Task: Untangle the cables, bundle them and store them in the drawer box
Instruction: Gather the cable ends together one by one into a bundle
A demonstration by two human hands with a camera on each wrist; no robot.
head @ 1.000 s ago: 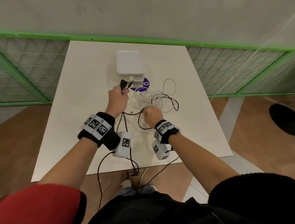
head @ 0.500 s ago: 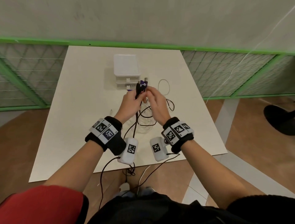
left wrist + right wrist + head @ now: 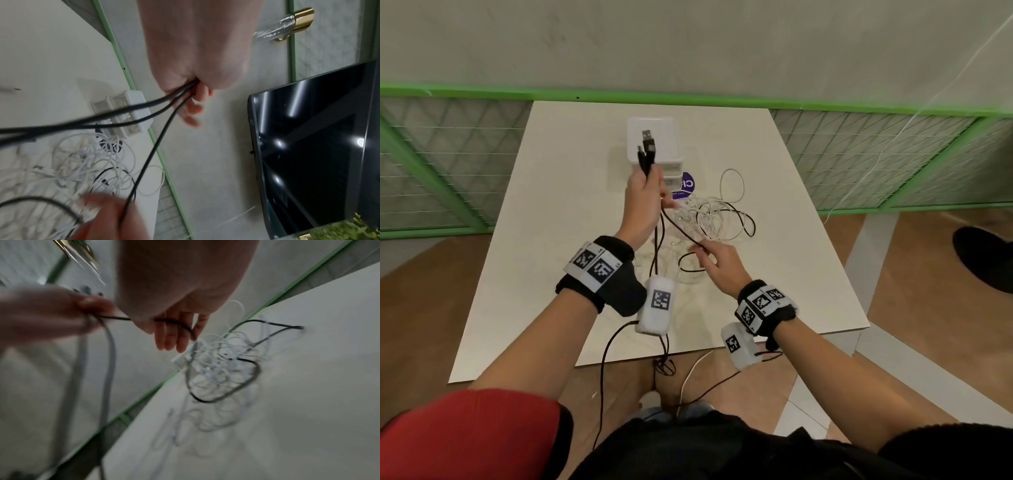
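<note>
Right now your left hand (image 3: 642, 202) is raised above the white table (image 3: 544, 240), its fingers curled tight around the black cable (image 3: 658, 236), with both plug ends (image 3: 648, 144) sticking up out of the top of your fist, in front of the drawer box (image 3: 654, 144) as the head camera sees it. In the left wrist view, three black strands run out from under your closed fingers (image 3: 193, 107): two sweep off to the side and one runs down to your right hand (image 3: 111, 217). Your right hand (image 3: 722, 267) sits lower and nearer to you, just above the tabletop; its fingers (image 3: 172, 337) are nearly straight and only loosely bent, and the black cable runs across them rather than being clamped, though the blur keeps you from telling whether the thumb pinches it. From there the black cable loops on into the tangle of white cables (image 3: 709, 219), which lies on the table to the right of your left hand and just in front of the drawer box. The drawer box is white, stands toward the far edge of the table, and a purple round sticker (image 3: 686, 185) shows on the table beside its near right corner.
</note>
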